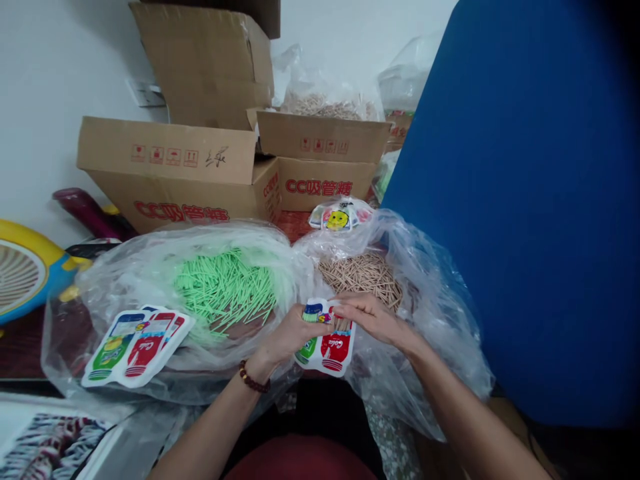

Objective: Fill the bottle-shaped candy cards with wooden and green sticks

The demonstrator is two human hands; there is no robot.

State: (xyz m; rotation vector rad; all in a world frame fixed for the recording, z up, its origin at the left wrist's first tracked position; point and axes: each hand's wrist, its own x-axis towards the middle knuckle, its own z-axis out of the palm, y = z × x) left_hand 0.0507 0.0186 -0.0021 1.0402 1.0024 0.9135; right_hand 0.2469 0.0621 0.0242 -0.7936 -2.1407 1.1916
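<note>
My left hand (295, 330) grips a bottle-shaped printed candy pouch (336, 353) in front of my body, its thumb lying across the front. The pouch has a green-and-blue bottle on the left and a red "Cola" bottle on the right. Green sticks show in its left window and brown sticks in its right one. My right hand (367, 315) closes over the upper right edge of the same pouch; its fingertips are partly hidden. Just beyond lie a heap of thin brown sticks (367, 275) and, to the left, a heap of green sticks (227, 283), each in a clear plastic bag.
Several similar pouches (137, 347) lie on the left bag. More printed packets (340, 217) sit behind the brown heap. Cardboard boxes (200, 193) stand along the wall. A blue panel (520, 213) rises at right, a yellow-and-blue fan (30, 273) at far left.
</note>
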